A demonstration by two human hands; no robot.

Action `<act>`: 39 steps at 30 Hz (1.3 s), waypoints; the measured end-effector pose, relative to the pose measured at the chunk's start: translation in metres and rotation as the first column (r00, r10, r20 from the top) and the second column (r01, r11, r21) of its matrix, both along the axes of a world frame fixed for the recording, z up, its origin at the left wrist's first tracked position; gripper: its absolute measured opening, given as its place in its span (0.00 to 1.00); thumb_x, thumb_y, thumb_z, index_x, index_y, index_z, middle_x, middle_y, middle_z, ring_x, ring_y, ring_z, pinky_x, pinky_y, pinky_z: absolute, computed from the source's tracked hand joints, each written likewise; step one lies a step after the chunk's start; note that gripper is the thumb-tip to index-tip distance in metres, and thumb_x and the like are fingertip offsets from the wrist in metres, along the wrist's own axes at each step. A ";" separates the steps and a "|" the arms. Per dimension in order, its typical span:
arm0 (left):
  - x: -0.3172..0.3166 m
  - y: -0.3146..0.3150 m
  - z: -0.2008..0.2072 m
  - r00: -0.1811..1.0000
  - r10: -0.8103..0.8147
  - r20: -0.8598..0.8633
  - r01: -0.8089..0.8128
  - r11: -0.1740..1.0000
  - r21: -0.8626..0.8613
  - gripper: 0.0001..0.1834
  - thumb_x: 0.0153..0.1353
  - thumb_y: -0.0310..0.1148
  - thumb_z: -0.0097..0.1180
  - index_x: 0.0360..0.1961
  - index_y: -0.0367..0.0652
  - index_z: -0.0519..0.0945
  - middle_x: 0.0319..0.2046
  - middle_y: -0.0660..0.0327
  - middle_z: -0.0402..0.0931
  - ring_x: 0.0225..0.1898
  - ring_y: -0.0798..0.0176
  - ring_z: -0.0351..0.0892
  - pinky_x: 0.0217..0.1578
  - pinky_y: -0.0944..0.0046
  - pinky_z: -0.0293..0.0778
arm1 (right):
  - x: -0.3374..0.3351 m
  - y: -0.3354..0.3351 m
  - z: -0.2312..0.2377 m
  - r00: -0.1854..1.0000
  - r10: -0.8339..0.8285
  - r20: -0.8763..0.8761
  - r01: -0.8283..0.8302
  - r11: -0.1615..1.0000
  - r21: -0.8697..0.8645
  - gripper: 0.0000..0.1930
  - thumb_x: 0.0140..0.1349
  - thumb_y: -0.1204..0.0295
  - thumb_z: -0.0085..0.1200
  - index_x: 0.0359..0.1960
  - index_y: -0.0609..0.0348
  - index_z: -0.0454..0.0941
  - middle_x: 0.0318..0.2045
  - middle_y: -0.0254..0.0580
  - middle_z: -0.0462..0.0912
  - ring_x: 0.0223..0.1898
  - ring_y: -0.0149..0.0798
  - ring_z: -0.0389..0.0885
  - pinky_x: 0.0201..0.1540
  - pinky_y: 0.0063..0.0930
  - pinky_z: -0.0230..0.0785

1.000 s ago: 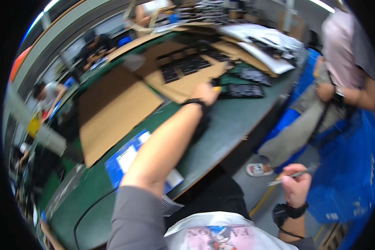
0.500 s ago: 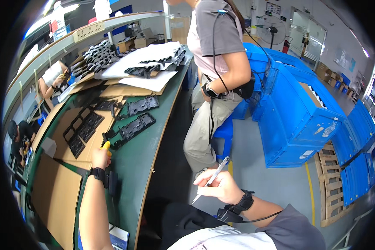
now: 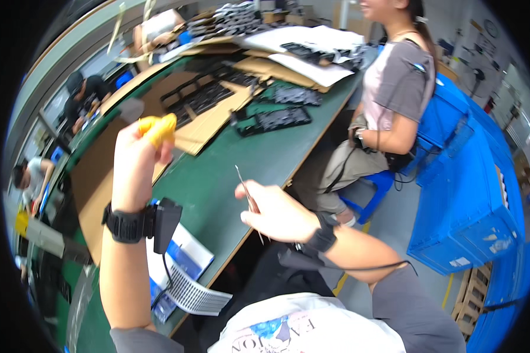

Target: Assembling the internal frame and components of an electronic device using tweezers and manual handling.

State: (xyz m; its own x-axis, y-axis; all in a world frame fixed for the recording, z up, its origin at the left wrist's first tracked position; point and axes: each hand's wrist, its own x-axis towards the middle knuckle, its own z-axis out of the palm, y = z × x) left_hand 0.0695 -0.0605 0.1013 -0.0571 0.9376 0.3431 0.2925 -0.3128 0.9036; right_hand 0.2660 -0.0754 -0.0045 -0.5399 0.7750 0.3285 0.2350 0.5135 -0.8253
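Observation:
My left hand (image 3: 136,156) is raised over the bench with its fingers curled together. Yellow rubbery finger covers (image 3: 159,128) show at its fingertips, and whether anything is pinched inside cannot be made out. Above the bench's near edge, my right hand (image 3: 277,213) is closed around slim metal tweezers (image 3: 245,187), which stick out above and below the fingers. Black plastic frames (image 3: 274,120) lie on the green bench top beyond my hands. More black frames (image 3: 200,97) rest on a cardboard sheet.
A blue-and-white packet (image 3: 185,250) and a printed strip (image 3: 197,299) lie beside my left forearm. A person (image 3: 397,88) sits on a blue stool at the bench's right side. Blue crates (image 3: 459,206) stand behind. White sheets and stacked parts (image 3: 238,20) fill the far end.
My left hand has lifted away from the black frames toward me. My right hand has moved left over the bench edge with the tweezers, now turned upward. The view has swung left.

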 end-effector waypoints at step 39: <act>-0.018 -0.061 -0.016 0.883 0.002 0.470 -0.021 0.999 0.035 0.11 0.52 0.34 0.51 0.17 0.39 0.70 0.11 0.62 0.68 0.11 0.73 0.66 0.12 0.75 0.62 | -0.183 -0.321 0.181 -0.660 0.642 0.390 -0.705 -0.708 -0.027 0.18 0.54 0.64 0.41 0.17 0.67 0.74 0.16 0.52 0.73 0.22 0.50 0.73 0.27 0.34 0.66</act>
State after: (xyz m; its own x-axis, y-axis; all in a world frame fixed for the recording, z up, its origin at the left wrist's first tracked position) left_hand 0.0510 -0.1217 0.0853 -0.2311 0.9226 0.3087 -0.1591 -0.3489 0.9236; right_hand 0.0834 -0.3968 0.1762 -0.1052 -0.9919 0.0709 -0.7311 0.0288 -0.6817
